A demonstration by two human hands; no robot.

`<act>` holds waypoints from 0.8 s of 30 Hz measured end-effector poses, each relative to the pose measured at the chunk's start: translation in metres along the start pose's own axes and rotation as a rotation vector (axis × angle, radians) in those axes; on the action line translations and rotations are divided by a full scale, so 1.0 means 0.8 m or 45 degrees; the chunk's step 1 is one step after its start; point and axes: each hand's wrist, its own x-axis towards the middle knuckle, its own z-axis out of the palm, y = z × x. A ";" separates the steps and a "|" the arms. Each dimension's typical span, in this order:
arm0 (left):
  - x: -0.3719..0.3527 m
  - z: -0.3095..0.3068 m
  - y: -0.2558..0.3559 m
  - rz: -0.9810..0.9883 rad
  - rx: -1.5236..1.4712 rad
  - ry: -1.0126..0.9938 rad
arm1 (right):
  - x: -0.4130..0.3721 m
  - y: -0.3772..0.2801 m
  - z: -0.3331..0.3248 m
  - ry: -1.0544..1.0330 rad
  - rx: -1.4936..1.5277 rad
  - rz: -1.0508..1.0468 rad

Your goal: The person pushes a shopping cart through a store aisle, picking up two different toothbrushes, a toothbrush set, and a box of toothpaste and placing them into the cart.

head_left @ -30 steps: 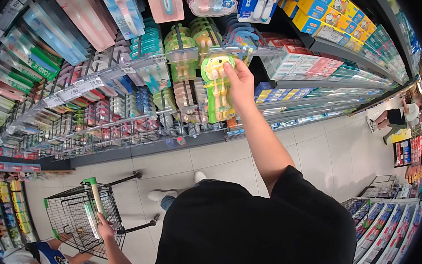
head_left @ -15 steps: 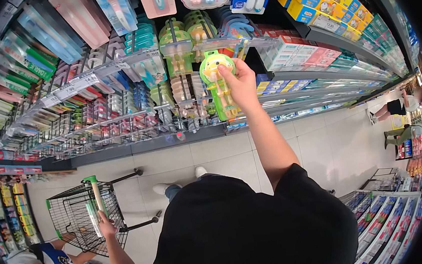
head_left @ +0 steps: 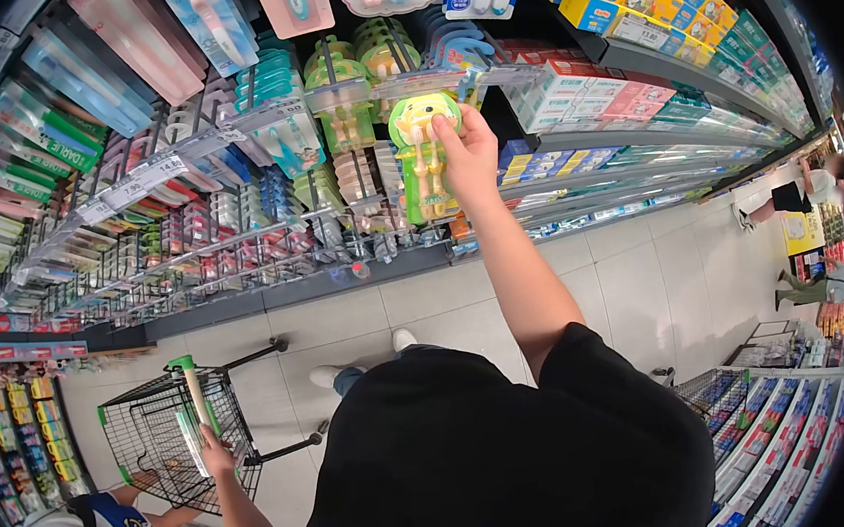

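My right hand point(head_left: 470, 154) is raised to the shelf and grips the top right edge of a green children's toothbrush pack point(head_left: 422, 158), held upright in front of the hanging rows. Similar green packs point(head_left: 342, 95) hang on the pegs just left of it. My left hand point(head_left: 217, 452) is down at my side, closed on the green-ended handle point(head_left: 195, 396) of a black wire shopping cart point(head_left: 162, 442).
Pegs of toothbrushes point(head_left: 118, 119) fill the left of the shelving, boxed toothpaste point(head_left: 618, 96) the right. Tiled floor lies below. A person in blue and white point(head_left: 83, 524) crouches at the lower left. Other people point(head_left: 798, 195) stand far down the aisle on the right.
My right hand with the green pack tilted out from the pegs, then came back upright and a little higher and left. My left hand has stayed on the cart handle.
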 end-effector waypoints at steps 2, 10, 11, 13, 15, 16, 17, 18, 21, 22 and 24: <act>-0.001 0.002 -0.001 -0.005 0.015 -0.003 | 0.004 -0.002 0.007 0.003 0.063 0.014; -0.004 0.000 0.001 0.006 -0.028 0.000 | 0.020 0.014 0.012 0.003 0.009 -0.015; -0.004 0.000 0.003 0.004 -0.033 0.000 | 0.021 0.015 0.011 0.023 -0.036 -0.016; -0.006 0.000 0.006 -0.018 -0.013 0.022 | 0.022 0.019 0.011 0.019 -0.074 -0.041; 0.001 0.002 -0.001 -0.016 -0.035 0.011 | 0.027 0.020 0.015 0.014 -0.110 -0.066; 0.005 0.002 -0.005 -0.012 -0.052 0.000 | 0.030 0.017 0.020 0.033 -0.168 -0.130; 0.008 0.002 -0.009 -0.014 -0.053 0.000 | 0.033 0.016 0.022 0.054 -0.225 -0.194; 0.008 0.001 -0.009 -0.017 -0.058 -0.012 | 0.038 0.020 0.022 0.052 -0.226 -0.195; 0.008 -0.001 -0.007 -0.028 -0.066 -0.032 | 0.055 0.031 0.020 0.034 -0.282 -0.234; 0.008 -0.001 -0.007 -0.036 -0.067 -0.040 | 0.059 0.032 0.021 0.018 -0.324 -0.200; 0.008 -0.001 -0.009 -0.030 -0.070 -0.029 | 0.068 0.039 0.020 0.000 -0.365 -0.166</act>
